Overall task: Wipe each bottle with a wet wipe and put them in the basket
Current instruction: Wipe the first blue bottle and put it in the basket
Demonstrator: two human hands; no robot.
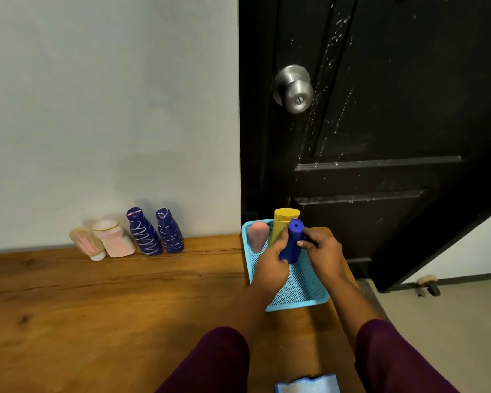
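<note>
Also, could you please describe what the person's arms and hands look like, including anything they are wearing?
The left sleeve and right sleeve are dark maroon, plain fabric, ending near the elbows, so the forearms are bare. The left hand and right hand are ungloved; no watch, bracelet or ring shows, though the view is slightly blurred.

Left hand [270,265] grips the blue bottle [294,239] low down, and its base is lost behind the fingers [279,249]. Right hand [323,251] holds the far side, where only the thumb shows clearly. The yellow bottle [281,225] shows just its top half. Hands and forearms cover much of the basket [295,306] floor. Far left, two pale bottles [102,241] are smeared, their labels unreadable. A blue packet [306,384] is clipped by the bottom edge.
</note>
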